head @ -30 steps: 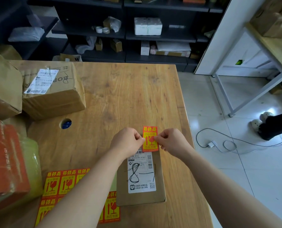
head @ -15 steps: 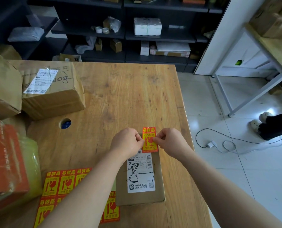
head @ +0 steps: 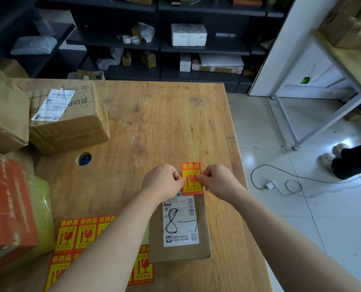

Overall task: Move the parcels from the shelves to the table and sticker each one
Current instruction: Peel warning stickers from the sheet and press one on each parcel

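Sticker [head: 191,179], red and yellow with a fragile-glass mark, is pinched at its side edges, the left hand [head: 162,182] on one and the right hand [head: 217,182] on the other, likely so it lands taut and square. It sits over the far end of the flat brown parcel [head: 179,252], at the top edge of the shipping label [head: 180,220], probably to spare the barcode. The parcel lies on the wooden table [head: 164,123], with the sticker sheet [head: 76,237] beside it in easy reach. A cardboard box [head: 70,131] waits at the left.
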The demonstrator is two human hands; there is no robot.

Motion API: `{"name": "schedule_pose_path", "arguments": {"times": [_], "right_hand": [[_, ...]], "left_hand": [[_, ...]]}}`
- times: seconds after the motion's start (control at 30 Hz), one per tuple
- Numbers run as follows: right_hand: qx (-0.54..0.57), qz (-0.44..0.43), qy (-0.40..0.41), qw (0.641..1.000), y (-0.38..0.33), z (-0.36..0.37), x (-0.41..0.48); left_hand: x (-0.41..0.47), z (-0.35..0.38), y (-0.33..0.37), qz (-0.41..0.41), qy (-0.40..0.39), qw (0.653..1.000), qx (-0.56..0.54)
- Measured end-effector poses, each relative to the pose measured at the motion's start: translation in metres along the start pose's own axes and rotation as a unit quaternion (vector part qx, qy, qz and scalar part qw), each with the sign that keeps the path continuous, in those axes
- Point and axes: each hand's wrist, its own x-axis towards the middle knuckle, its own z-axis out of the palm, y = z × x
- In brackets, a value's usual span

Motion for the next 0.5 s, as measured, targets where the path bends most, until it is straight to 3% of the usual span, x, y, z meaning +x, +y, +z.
{"name": "schedule_pose_path", "arguments": {"times": [0.5], "right_hand": [[-0.026,-0.009,0.006,1.0,0.0013,0.0017,-0.0017]], "left_hand": [[-0.0011,0.0012,-0.001,0.013,0.0,1.0,0.014]]}}
